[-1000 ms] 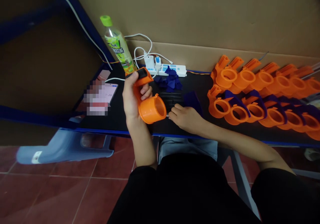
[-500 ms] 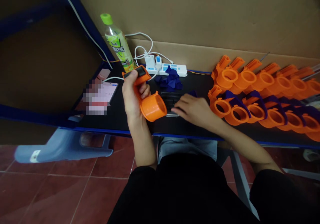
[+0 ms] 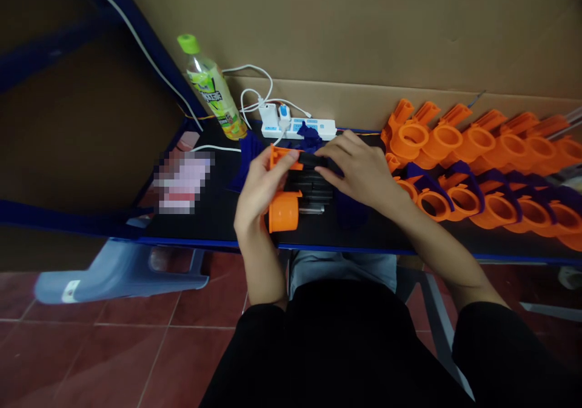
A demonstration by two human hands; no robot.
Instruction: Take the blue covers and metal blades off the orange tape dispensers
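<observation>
My left hand (image 3: 260, 193) is closed around an orange plastic part (image 3: 284, 211) with a round cup at its near end. The thumb presses on the part's upper, slotted end. Fingertips of my right hand (image 3: 357, 165) pinch a short black strip (image 3: 313, 160), whose left end meets that slotted end. Several black strips (image 3: 313, 183) lie just below, between the hands, with a thin metallic piece (image 3: 313, 210) near them. Dark blue cloth (image 3: 352, 211) shows under my right hand, and another blue piece (image 3: 249, 156) is beside my left hand.
Two rows of similar orange parts (image 3: 477, 144) stand on the right, the front row draped with blue material. At the back are a white power strip (image 3: 297, 129) with cables and a green-capped drink bottle (image 3: 211, 93). A phone (image 3: 184, 177) lies left. A blue stool (image 3: 118, 271) stands below.
My left hand has turned the orange part and brought it right, toward the black strips. My right hand has risen from the strips, now with one strip against the orange part.
</observation>
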